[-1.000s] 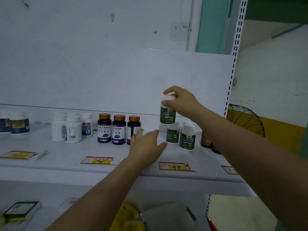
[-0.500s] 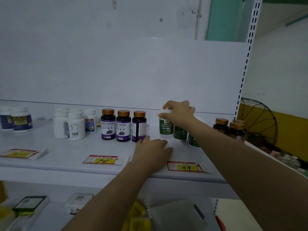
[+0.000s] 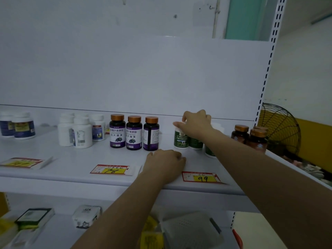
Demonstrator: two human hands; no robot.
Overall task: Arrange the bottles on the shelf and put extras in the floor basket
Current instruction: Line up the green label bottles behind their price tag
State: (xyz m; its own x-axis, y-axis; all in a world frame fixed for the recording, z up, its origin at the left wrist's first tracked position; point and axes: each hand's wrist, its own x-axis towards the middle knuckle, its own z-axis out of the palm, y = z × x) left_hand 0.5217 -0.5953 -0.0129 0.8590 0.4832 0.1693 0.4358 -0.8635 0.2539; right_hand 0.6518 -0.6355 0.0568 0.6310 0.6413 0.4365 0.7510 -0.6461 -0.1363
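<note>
Right hand (image 3: 196, 125) clamped over cap of green-label bottle (image 3: 181, 139), which stands on shelf (image 3: 71, 159) beneath palm. Left hand (image 3: 165, 163) rests in front, loosely curled, empty. Bottle likely light, rigid, smooth plastic; grip cap or waist.

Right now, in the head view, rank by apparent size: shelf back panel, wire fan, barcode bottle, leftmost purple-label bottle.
1. shelf back panel
2. wire fan, partly hidden by the upright
3. barcode bottle and leftmost purple-label bottle look alike; not ranked
</note>
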